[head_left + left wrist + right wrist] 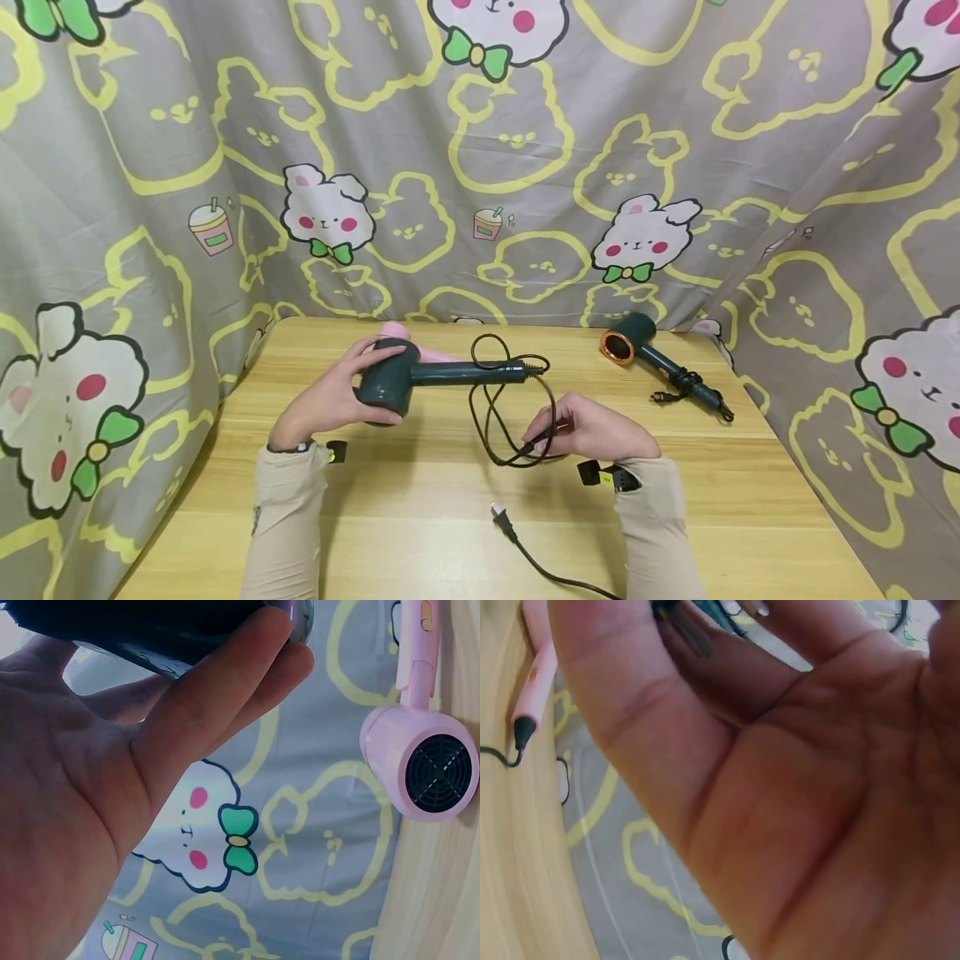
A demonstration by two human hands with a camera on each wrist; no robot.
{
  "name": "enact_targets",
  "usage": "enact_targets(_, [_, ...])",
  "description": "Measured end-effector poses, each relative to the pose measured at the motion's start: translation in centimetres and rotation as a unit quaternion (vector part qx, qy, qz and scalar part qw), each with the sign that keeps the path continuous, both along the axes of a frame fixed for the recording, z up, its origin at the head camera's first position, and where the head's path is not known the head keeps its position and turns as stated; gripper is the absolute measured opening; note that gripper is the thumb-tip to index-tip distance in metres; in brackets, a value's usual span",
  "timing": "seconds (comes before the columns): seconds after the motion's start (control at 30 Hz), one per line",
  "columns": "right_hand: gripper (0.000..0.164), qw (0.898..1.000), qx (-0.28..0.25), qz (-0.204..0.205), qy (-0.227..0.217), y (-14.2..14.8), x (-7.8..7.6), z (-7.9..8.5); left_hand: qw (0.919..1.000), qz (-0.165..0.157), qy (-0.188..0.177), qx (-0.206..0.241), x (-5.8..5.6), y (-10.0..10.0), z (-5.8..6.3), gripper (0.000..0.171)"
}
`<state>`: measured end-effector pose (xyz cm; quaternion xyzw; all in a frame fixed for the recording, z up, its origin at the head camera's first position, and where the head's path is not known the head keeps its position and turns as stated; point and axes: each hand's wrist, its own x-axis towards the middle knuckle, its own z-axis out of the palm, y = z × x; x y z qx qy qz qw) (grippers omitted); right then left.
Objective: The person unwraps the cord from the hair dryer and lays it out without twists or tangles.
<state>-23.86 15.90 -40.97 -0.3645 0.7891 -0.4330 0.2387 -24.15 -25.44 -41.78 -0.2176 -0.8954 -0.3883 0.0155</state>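
My left hand [326, 408] grips a dark green hair dryer [465, 373] by its barrel, fingers over the top and thumb below. Its handle points right, held above the table. From the handle's end a black cord [488, 417] hangs in loose loops. My right hand [592, 429] pinches the plug [529, 448] of this cord between thumb and fingers; a metal prong [694, 637] shows in the right wrist view. A pink hair dryer [420, 761] lies behind the held one, partly hidden by it in the head view.
Another dark green hair dryer [639, 333] lies at the back right, its cord [684, 381] wrapped around the handle. Near the front a loose black plug [504, 523] lies on the wooden table [405, 533], its cord running off the bottom. A patterned curtain [420, 208] surrounds the table.
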Motion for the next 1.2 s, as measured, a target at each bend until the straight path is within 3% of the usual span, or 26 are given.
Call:
enact_targets(0.17, [0.017, 0.998, 0.03, -0.053, 0.016, -0.1, -0.3, -0.4, 1.0, 0.0, 0.006, 0.004, 0.1, -0.1, 0.2, 0.099])
enact_targets(0.27, [0.017, 0.995, 0.019, -0.092, 0.03, -0.2, -0.5, -0.7, 0.9999, 0.0, 0.01, 0.006, 0.2, -0.1, 0.3, 0.099])
enact_targets(0.53, [0.023, 0.975, 0.0, -0.216, 0.045, -0.2, -1.5, -1.4, 0.9999, 0.0, 0.017, 0.001, 0.4, 0.1, 0.7, 0.098])
enact_targets(0.8, [0.026, 0.965, -0.003, -0.261, 0.038, 1.1, -2.2, -1.8, 0.9997, -0.011, 0.006, 0.022, 0.9, -0.2, 1.1, 0.098])
enact_targets(1.0, [0.026, 0.958, 0.009, -0.283, 0.049, 3.8, -2.2, -1.6, 0.9997, 0.007, 0.007, 0.022, 1.4, -1.3, 1.1, 0.098])
enact_targets(1.2, [0.029, 0.935, 0.026, -0.346, 0.072, 7.6, -1.7, -1.4, 0.999, 0.045, 0.002, 0.004, 2.2, -2.7, 1.4, 0.097])
